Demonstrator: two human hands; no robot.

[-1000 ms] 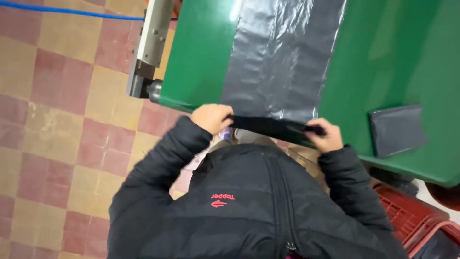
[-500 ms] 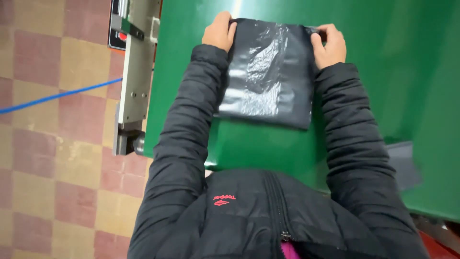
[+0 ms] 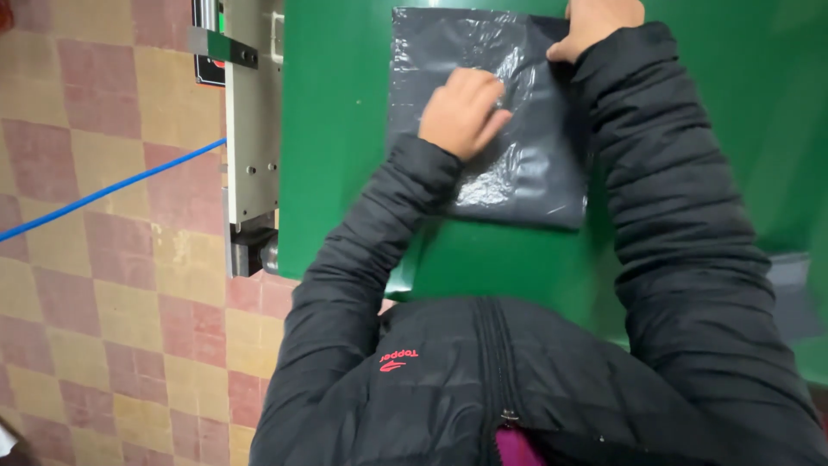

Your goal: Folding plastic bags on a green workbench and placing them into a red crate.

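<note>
One folded dark grey plastic bag (image 3: 509, 112), a glossy crinkled rectangle, lies flat on the green table top (image 3: 345, 129). Its long axis runs away from the person, the near short edge towards the black padded jacket (image 3: 535, 380). The left hand (image 3: 463, 110) lies on the bag's middle, fingers curled, knuckles up, pressing rather than gripping. The right hand (image 3: 599, 24) rests at the bag's far right corner; whether it pinches the plastic I cannot tell. One grey metal machine part (image 3: 252, 129) stands just left of the table, and one blue cable (image 3: 112, 192) crosses the checkered tile floor (image 3: 103, 328).
</note>
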